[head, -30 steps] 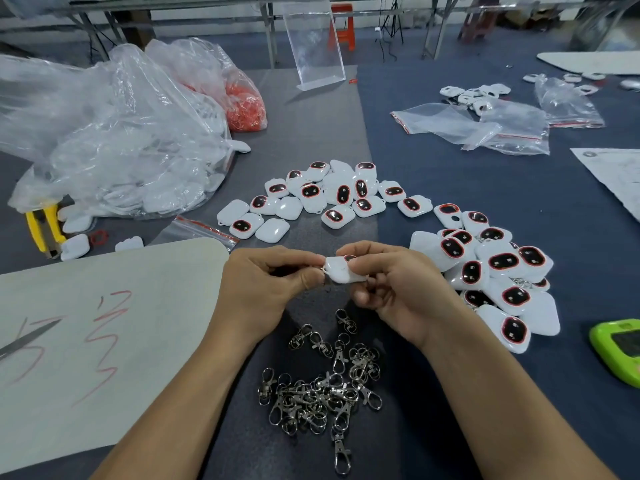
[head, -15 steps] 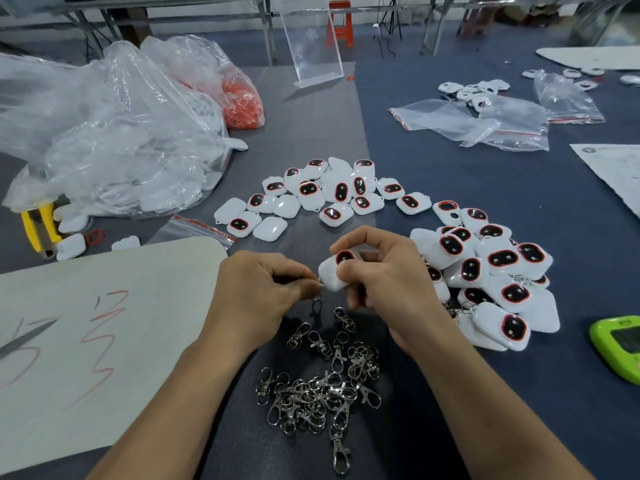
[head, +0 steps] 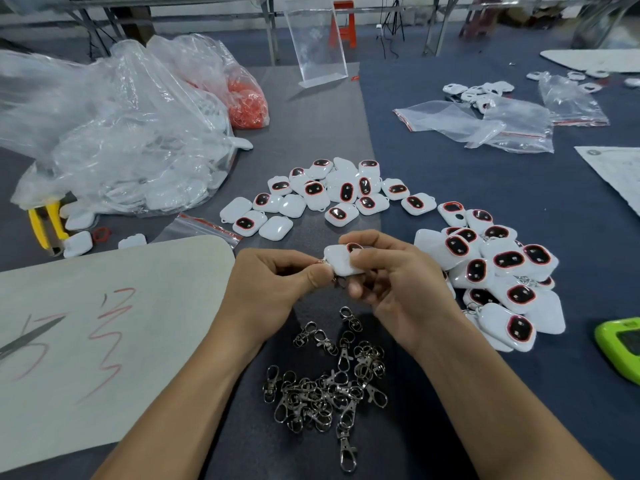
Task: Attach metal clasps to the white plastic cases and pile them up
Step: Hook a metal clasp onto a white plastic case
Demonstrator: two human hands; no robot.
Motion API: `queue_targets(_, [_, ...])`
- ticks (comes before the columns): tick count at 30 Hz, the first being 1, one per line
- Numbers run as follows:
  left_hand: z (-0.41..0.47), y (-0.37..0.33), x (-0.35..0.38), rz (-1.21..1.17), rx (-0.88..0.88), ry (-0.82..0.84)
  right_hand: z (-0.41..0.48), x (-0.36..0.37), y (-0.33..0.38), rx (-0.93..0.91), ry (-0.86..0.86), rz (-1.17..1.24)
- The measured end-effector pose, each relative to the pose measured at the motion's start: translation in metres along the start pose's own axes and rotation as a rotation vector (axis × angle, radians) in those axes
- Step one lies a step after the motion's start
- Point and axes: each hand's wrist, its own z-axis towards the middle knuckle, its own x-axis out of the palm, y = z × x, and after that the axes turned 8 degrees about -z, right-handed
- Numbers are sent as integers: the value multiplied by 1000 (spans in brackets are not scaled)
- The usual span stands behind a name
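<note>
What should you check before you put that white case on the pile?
1. White case held firmly in the right hand: ok.
2. Left hand pinches a clasp at the case's edge: ok.
3. Clasp fully hooked on: cannot tell, fingers hide it.
4. Finished pile lies close beside the right hand: ok.
5. Spare clasps lie ready below the hands: ok.
</note>
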Motion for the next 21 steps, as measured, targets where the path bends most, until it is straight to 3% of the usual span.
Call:
queue_targets(3, [2,3,1,-49,-31,24,-1,-1,2,5,14,6])
queue_targets(5, [3,3,-2,34,40,20,-2,0,2,-12,4,-9])
queue_targets(13, [-1,4,-7,843,355,46,-6,14,-14,-294,-165,-396])
queue_targets(15, [-1,4,-5,927,388,14,-7,19,-18,-282,-192,-380])
queue_targets(18, [-1,6,-4,589,282,-116,-5,17,-11,-119,-149,-77])
queue_targets(21, [3,6,-1,191,107,-51,-1,10,-4,21,-84,89])
